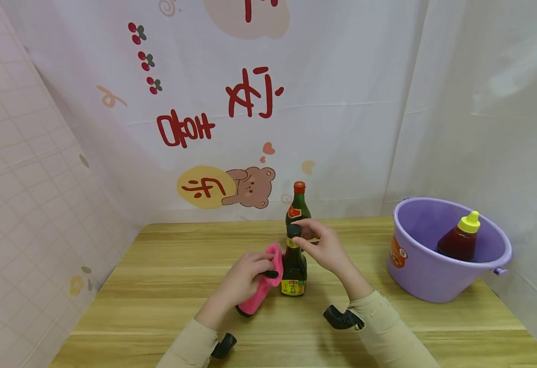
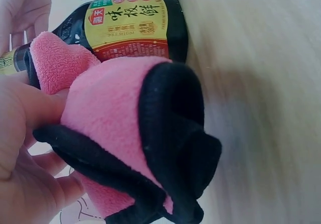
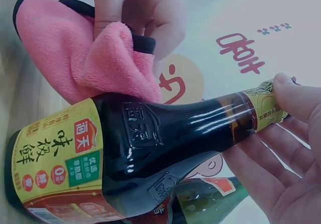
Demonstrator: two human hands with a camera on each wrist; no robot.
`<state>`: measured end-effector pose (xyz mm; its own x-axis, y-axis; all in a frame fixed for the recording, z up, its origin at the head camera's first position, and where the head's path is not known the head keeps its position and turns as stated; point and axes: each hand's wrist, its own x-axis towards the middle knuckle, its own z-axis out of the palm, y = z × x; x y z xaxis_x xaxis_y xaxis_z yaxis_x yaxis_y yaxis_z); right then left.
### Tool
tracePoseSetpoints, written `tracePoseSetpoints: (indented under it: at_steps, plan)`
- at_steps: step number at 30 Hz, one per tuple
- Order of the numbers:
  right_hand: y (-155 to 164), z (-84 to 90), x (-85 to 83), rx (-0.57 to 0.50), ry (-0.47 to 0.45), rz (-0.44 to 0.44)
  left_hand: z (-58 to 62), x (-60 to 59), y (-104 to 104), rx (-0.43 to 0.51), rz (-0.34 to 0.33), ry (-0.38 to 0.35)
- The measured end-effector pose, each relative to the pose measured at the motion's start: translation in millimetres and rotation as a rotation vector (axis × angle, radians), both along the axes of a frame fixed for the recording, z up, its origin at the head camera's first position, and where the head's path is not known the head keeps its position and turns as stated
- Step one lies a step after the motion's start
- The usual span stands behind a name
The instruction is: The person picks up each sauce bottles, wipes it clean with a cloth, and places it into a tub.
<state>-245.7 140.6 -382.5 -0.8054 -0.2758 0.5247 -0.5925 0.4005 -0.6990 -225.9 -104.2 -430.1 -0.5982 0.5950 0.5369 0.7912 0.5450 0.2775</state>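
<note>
A dark soy sauce bottle (image 1: 294,268) with a yellow label and black cap stands upright on the table. At its neck, my right hand (image 1: 327,249) pinches just under the cap between thumb and fingers, as the right wrist view shows. My left hand (image 1: 244,276) grips a bunched pink cloth (image 2: 110,93) with black edging, its lower part hanging toward the tabletop. In the right wrist view the cloth (image 3: 100,58) lies right along the side of the bottle (image 3: 170,128). Close behind stands a green bottle (image 1: 298,208) with a red cap, partly hidden by the right hand.
On the right of the wooden table (image 1: 167,286) sits a purple bucket (image 1: 427,278). Inside it leans a dark red bottle (image 1: 459,243) with a yellow nozzle cap. A printed white curtain (image 1: 342,128) hangs behind the table, and another covers the left side.
</note>
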Motion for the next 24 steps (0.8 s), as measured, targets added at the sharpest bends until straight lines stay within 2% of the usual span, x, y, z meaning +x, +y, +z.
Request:
tracePoseSetpoints:
  at_steps: [7,17,24]
  plan:
    - [-0.6,-0.2,0.5,-0.002,-0.009,-0.009,-6.5,1.0,-2.0,0.007,-0.008,-0.014]
    - [-0.3,0.6,0.9,0.004,-0.005,-0.013,-15.4,-0.1,-3.1,-0.014,-0.022,0.036]
    - [-0.2,1.9,1.9,0.007,-0.005,-0.018,-18.2,-1.0,-2.3,-0.066,-0.033,0.015]
